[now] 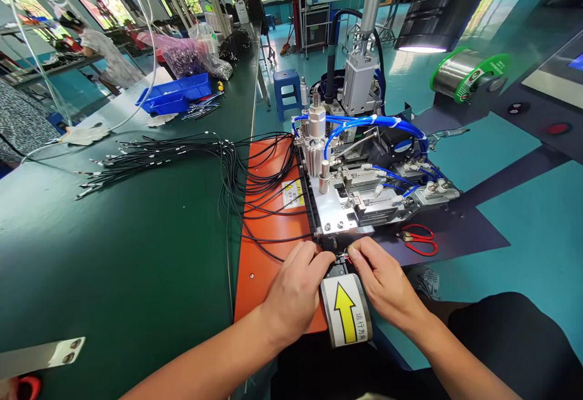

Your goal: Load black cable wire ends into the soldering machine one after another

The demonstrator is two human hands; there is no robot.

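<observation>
My left hand (298, 288) rests on the orange machine base (264, 254) with its fingers curled in a pinch at the front of the metal fixture (337, 215). A thin black cable (268, 248) runs from the bundle to that pinch. My right hand (385, 278) pinches the cable's end, where small red wire tips show, at the same slot. Between both hands lies a metal track end with a yellow arrow label (346, 315). Both hands are closed on the cable end.
Several black cables (155, 154) fan across the green bench. Red-handled scissors (419, 239) lie right of the fixture. Blue air hoses (364, 124) loop over the machine. A blue tray (175, 93) sits farther back. Other people work at the far left. A solder spool (464, 72) stands at the right.
</observation>
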